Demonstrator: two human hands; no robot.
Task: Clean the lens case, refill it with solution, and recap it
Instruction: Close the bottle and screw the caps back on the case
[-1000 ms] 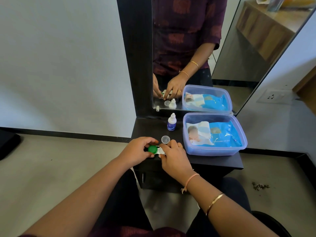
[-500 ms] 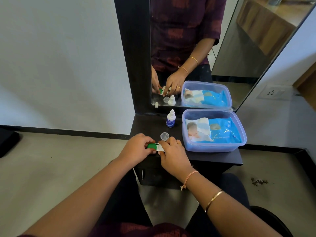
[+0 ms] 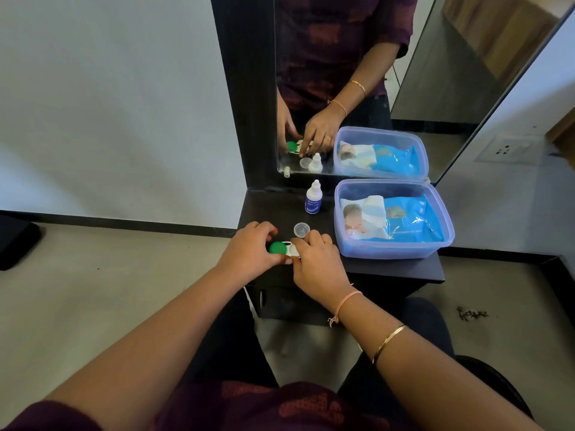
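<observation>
A white lens case (image 3: 292, 250) with a green cap (image 3: 278, 247) on its left well lies near the front of the dark shelf (image 3: 395, 270). My left hand (image 3: 252, 248) curls around the green cap side. My right hand (image 3: 317, 259) holds the case's right side and covers that well. A loose clear cap (image 3: 301, 229) lies just behind my hands. A small white solution bottle (image 3: 313, 199) with a blue label stands upright further back, capped.
A clear lilac plastic box (image 3: 393, 247) holding a blue pack of wet wipes fills the shelf's right side. A mirror (image 3: 373, 73) rises behind the shelf and reflects my hands. Grey floor lies left and right of the shelf.
Both hands stay on the case. My left fingers have shifted on the green cap, which shows more fully now than half a second ago.
</observation>
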